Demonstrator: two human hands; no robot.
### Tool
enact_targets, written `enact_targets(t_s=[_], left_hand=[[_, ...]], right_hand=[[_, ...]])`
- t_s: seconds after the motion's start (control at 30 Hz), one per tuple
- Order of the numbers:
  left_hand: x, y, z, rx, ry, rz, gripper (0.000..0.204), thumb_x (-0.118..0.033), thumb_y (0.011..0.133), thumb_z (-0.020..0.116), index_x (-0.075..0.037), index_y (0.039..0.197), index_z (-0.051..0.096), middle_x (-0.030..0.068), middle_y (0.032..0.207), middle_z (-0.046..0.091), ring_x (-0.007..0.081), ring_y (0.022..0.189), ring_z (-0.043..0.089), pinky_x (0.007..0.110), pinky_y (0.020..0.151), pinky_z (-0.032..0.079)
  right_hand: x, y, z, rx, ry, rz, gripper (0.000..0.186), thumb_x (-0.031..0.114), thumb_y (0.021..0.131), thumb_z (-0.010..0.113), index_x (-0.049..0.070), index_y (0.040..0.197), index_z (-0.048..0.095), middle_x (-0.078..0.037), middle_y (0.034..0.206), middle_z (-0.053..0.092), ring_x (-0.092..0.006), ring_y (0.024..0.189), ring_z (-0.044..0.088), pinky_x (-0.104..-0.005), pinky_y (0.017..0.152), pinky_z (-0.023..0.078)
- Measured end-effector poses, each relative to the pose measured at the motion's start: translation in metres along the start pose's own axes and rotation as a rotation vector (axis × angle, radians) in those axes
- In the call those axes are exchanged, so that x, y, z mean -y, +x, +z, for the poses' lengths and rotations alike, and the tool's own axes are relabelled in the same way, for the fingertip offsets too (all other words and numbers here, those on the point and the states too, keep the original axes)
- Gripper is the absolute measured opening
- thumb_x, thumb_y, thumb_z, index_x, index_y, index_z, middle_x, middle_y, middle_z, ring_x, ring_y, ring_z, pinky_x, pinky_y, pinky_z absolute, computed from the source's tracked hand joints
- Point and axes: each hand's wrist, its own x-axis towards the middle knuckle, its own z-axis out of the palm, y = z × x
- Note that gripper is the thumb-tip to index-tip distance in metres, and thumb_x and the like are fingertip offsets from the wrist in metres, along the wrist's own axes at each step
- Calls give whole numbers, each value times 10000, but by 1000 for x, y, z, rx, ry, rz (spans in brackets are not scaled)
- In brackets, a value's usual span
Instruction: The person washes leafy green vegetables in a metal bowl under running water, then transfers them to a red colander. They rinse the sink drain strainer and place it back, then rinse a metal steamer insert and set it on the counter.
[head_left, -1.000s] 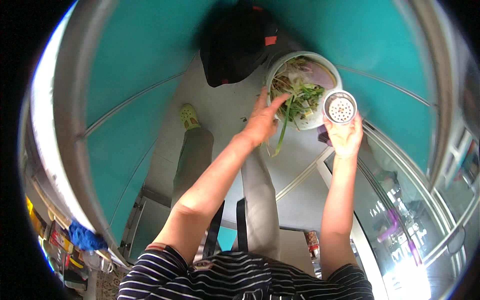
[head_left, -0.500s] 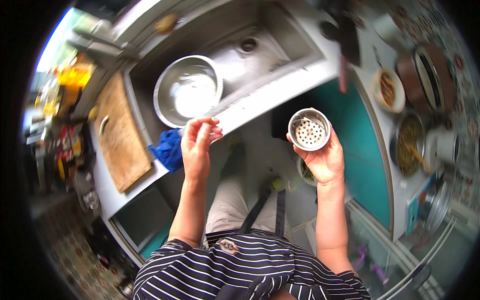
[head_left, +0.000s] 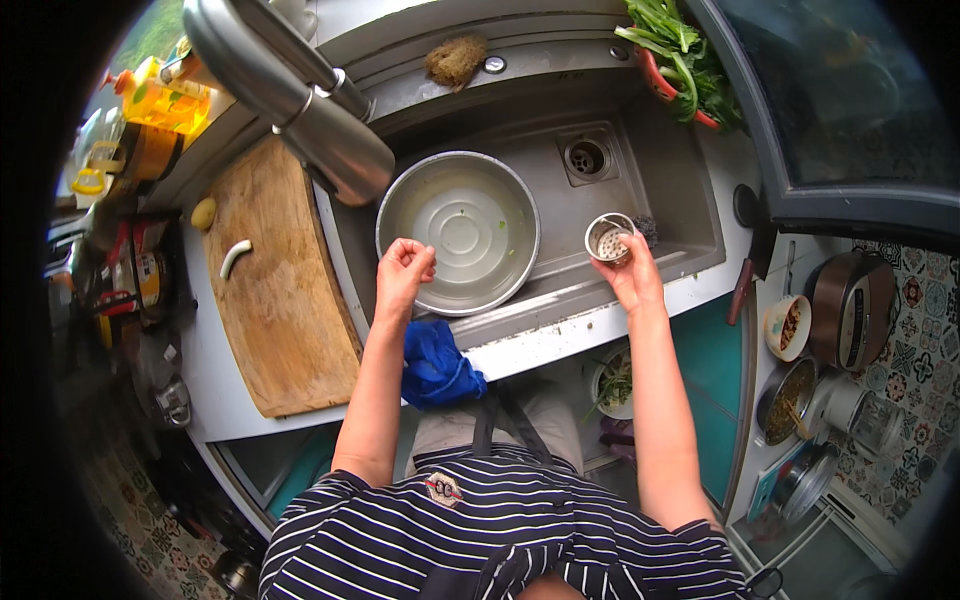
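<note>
My right hand [head_left: 637, 282] holds a metal sink strainer basket [head_left: 606, 240], a small cup with a perforated bottom, over the near right part of the steel sink [head_left: 548, 210]. My left hand [head_left: 402, 277] is closed, fingers curled together, at the near left rim of a round metal basin [head_left: 530, 205]. Whether anything is pinched in it is hidden. The basin stands in the sink with water and a few green bits in it. Beyond the strainer basket lies the uncovered drain hole [head_left: 586, 158]. A dark scouring pad [head_left: 646, 231] sits just right of the basket.
A steel faucet [head_left: 335, 145] reaches over the sink's left side. The cutting board [head_left: 275, 310] carries a white curved vegetable piece [head_left: 235, 258]. A blue cloth [head_left: 435, 365] hangs at the counter edge. At right are a cleaver [head_left: 745, 270], leafy greens [head_left: 680, 65] and bowls.
My view has shifted toward the sink. The strainer basket in my right hand has gone from in front of the counter to over the sink. My left fingers have curled in more.
</note>
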Motion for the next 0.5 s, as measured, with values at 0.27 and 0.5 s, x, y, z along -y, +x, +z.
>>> enact_targets(t_s=[0.27,0.5], left_hand=[[9,12,-3,46,401,-49,92,-75,803,599,-8,853,561,21,676,602,65,595,539,214,552,438],[6,16,-7,-8,503,-188,92,-90,811,601,-12,857,611,24,665,610,63,593,543,208,555,444]], right_hand=[[6,142,-30,-394,-450,-16,305,63,819,502,27,1117,453,-128,1019,568,-241,856,607,-396,659,565],[-4,249,-37,-470,-592,-127,397,-6,754,599,-30,1121,451,-166,1021,562,-263,810,620,-365,600,573]])
